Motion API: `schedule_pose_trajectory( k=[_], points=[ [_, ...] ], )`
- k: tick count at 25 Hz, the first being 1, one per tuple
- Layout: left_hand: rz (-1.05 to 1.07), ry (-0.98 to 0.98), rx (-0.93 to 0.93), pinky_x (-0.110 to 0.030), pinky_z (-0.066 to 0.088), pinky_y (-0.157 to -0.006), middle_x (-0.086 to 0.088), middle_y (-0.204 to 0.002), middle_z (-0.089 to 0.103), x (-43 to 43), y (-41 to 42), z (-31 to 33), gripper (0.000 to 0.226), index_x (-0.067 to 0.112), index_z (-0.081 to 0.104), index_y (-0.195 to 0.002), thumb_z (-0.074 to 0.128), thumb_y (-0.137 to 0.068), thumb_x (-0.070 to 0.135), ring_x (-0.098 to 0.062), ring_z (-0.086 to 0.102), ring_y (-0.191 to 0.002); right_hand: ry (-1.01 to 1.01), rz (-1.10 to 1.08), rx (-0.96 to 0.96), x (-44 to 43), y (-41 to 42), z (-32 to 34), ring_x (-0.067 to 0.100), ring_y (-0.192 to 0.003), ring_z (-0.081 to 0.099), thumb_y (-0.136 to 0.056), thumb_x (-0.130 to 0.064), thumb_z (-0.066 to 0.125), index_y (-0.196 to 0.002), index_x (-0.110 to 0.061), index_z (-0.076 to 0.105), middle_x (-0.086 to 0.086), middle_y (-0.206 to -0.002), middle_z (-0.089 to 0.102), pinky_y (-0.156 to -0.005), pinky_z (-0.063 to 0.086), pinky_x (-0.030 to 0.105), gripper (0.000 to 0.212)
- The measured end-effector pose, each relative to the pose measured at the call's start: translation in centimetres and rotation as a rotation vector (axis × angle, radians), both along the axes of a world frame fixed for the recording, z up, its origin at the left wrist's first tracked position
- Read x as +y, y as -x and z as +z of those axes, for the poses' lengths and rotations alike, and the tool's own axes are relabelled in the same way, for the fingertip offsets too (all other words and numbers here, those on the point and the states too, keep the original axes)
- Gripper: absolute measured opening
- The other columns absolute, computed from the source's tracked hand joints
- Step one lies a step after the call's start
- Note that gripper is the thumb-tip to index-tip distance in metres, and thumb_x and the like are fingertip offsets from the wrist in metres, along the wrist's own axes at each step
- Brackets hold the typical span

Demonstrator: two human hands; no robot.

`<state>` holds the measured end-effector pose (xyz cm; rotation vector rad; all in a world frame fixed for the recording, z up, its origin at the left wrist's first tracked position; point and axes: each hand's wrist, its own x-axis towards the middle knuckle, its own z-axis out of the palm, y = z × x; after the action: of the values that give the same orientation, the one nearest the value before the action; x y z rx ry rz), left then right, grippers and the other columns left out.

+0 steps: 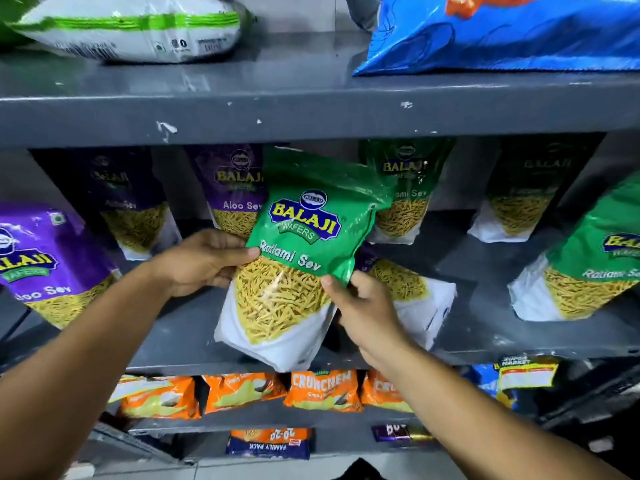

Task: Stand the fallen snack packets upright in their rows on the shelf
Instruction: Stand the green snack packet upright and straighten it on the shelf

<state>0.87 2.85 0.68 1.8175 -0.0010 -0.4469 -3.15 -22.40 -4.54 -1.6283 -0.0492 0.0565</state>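
I face grey metal shelving (311,109) with chipped paint, several tiers deep, seen from above and close. On the middle shelf's left stands a purple Aloo Sev packet (45,261) at the front, with two more purple packets (135,202) upright behind it; orange Crunchem packets (322,389) line the tier below. My left hand (204,261) grips the left edge of the green Ratlami Sev packet (301,251), thumb on its front and fingers curled behind, while my right hand (363,306) pinches its right edge, thumb pressed on the green band. The packet sits between my two hands, tilted with its top leaning to the right, its white bottom hanging over the shelf's front lip; I cannot tell whether it touches the shelf. It is green above with the Balaji Wafers logo, a clear window of yellow sev, and white at the base. Just behind my right hand lies a fallen packet (415,299), and farther right more green packets (588,265) stand upright.
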Motion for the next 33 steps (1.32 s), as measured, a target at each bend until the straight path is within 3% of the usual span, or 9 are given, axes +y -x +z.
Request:
schedule_pose_trajectory(
  k=[3,7,11,15,18,21,26,30,33],
  points=[
    [0.124,0.12,-0.101,-0.021,0.055,-0.052,-0.003,-0.075,0.078,-4.7,0.1,2.3,0.027,0.012,0.075,-0.08,0.074,-0.067,0.036,-0.011,0.071,-0.062,-0.045,-0.07,-0.073,-3.9,-3.1,2.5,0.011,-0.075,0.061,-0.074,-0.056,0.06,-0.09,-0.011,0.066,0.004,-0.08,0.071,-0.069,0.045,0.032,0.048],
    [0.285,0.183,-0.169,-0.026,0.056,-0.058,-0.001,-0.068,0.074,-13.4,-0.8,3.4,0.015,0.011,0.067,-0.074,0.069,-0.081,0.024,-0.013,0.068,-0.059,-0.143,-0.224,-0.081,-9.3,-7.8,3.5,0.01,-0.084,0.065,-0.082,-0.04,0.062,-0.086,-0.014,0.069,-0.002,-0.087,0.074,-0.072,0.049,0.026,0.027],
    [0.339,0.3,-0.194,-0.041,0.046,-0.076,-0.021,-0.089,0.058,-21.2,-2.2,3.2,0.011,0.006,0.06,-0.084,0.063,-0.087,0.016,-0.028,0.056,-0.08,-0.139,-0.361,-0.111,-14.6,-11.8,3.7,0.02,-0.082,0.059,-0.082,-0.032,0.06,-0.068,-0.017,0.061,0.006,-0.082,0.066,-0.076,0.047,0.037,0.02],
    [0.341,0.371,-0.226,-0.036,0.042,-0.059,-0.018,-0.083,0.052,-26.5,-4.2,1.8,0.01,0.003,0.059,-0.083,0.061,-0.088,0.011,-0.026,0.047,-0.072,-0.168,-0.423,-0.128,-18.7,-14.5,3.1,0.025,-0.094,0.06,-0.084,-0.027,0.057,-0.082,-0.022,0.062,0.01,-0.101,0.066,-0.083,0.047,0.038,0.008],
    [0.378,0.38,-0.237,-0.043,0.032,-0.067,-0.016,-0.079,0.045,-29.2,-5.4,0.2,0.011,0.003,0.055,-0.081,0.061,-0.088,0.009,-0.029,0.039,-0.077,-0.202,-0.439,-0.105,-20.2,-15.5,1.8,0.026,-0.108,0.06,-0.085,-0.025,0.054,-0.109,-0.022,0.062,0.01,-0.119,0.065,-0.095,0.048,0.039,0.026],
    [0.397,0.389,-0.272,-0.034,0.044,-0.075,-0.01,-0.076,0.06,-31.2,-6.0,-1.0,0.011,0.007,0.063,-0.08,0.058,-0.089,0.005,-0.02,0.052,-0.075,-0.289,-0.454,-0.077,-21.1,-15.8,0.6,0.024,-0.113,0.057,-0.087,-0.025,0.051,-0.124,-0.022,0.054,0.008,-0.126,0.061,-0.1,0.046,0.044,0.038],
    [0.375,0.401,-0.262,-0.047,0.046,-0.101,-0.03,-0.125,0.06,-33.3,-6.5,-2.8,0.027,-0.01,0.056,-0.116,0.051,-0.09,-0.005,-0.034,0.061,-0.109,-0.272,-0.446,-0.079,-22.4,-16.1,-1.1,0.024,-0.114,0.057,-0.087,-0.029,0.047,-0.121,-0.027,0.054,0.005,-0.127,0.061,-0.102,0.045,0.048,0.035],
    [0.236,0.215,-0.248,-0.037,0.048,-0.1,-0.02,-0.126,0.063,-33.0,-6.8,-3.7,0.033,-0.004,0.055,-0.12,0.055,-0.088,-0.006,-0.027,0.062,-0.11,-0.19,-0.452,-0.083,-22.9,-15.9,-3.8,0.021,-0.119,0.054,-0.085,-0.029,0.043,-0.127,-0.027,0.051,0.002,-0.135,0.056,-0.104,0.042,0.046,0.043],
    [0.181,0.089,-0.238,-0.037,0.049,-0.087,-0.015,-0.117,0.067,-32.5,-7.6,-3.3,0.031,0.002,0.056,-0.117,0.06,-0.086,-0.001,-0.028,0.061,-0.102,-0.155,-0.46,-0.05,-23.0,-16.2,-4.1,0.021,-0.125,0.049,-0.084,-0.032,0.041,-0.134,-0.029,0.044,0.0,-0.143,0.049,-0.107,0.039,0.045,0.049]
  ],
)
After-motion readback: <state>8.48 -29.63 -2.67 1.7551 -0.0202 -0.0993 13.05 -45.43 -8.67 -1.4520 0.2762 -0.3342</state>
